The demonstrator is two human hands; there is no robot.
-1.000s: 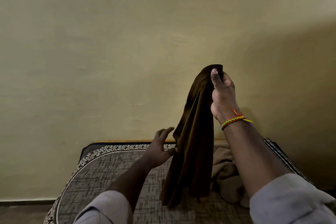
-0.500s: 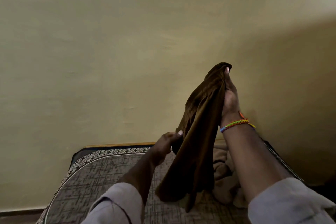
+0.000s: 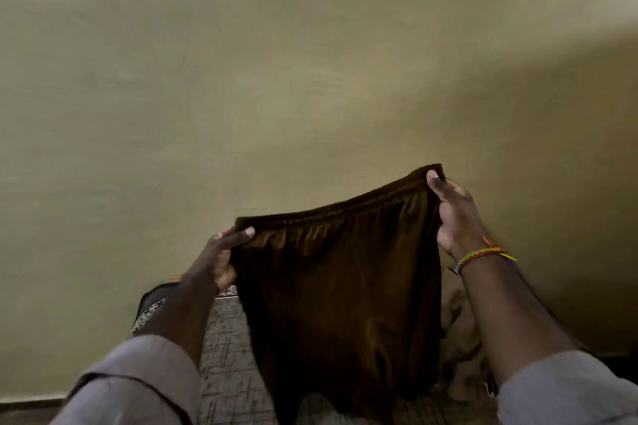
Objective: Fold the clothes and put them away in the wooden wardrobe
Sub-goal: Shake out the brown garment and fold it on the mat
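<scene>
Brown shorts taut between both hands, hem probably off the mattress.

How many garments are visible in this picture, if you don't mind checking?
2: brown shorts held up by the left hand and right hand; a tan garment crumpled behind. Others may be hidden.

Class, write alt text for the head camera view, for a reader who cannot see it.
Two hands hold dark brown shorts up by the waistband, left hand lower, right hand higher with a braided bracelet. The shorts hang spread over a patterned mattress before a plain wall, tan cloth heaped behind.
</scene>
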